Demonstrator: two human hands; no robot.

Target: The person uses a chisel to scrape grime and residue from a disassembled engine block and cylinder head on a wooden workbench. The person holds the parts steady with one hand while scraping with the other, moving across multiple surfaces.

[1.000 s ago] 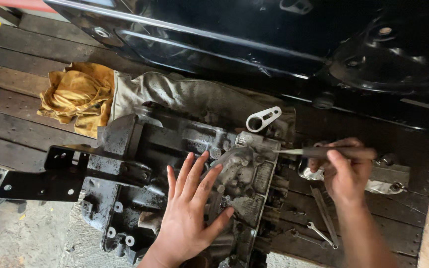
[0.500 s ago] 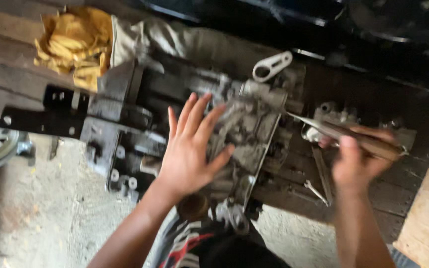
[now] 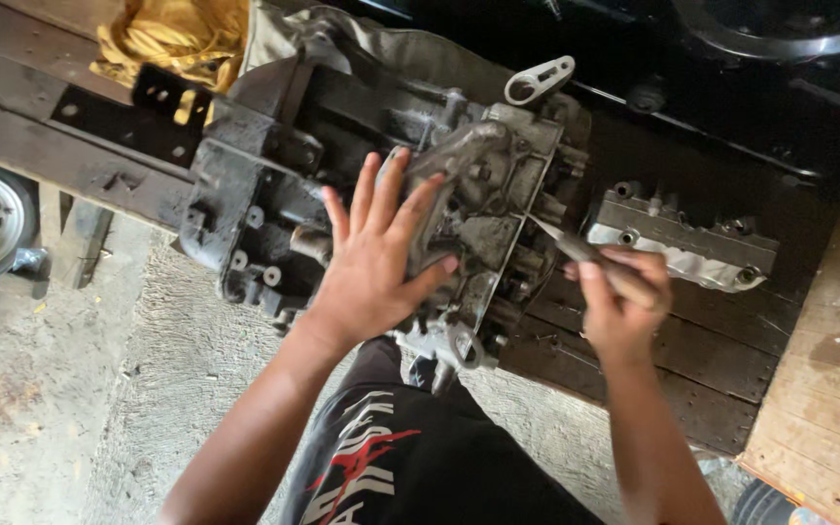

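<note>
While my left hand (image 3: 378,255) lies flat with fingers spread on the greasy gearbox (image 3: 381,194) on the dark wooden bench (image 3: 692,360), my right hand (image 3: 619,301) grips a screwdriver (image 3: 576,248) against its side.

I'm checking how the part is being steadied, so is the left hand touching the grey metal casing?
Touching. The head view shows the left hand pressed flat on the grey metal casing, fingers spread across its top with no gap visible.

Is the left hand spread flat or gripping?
Spread flat. The left hand lies palm-down on the grimy metal housing, fingers splayed and straight, curled around nothing.
</note>
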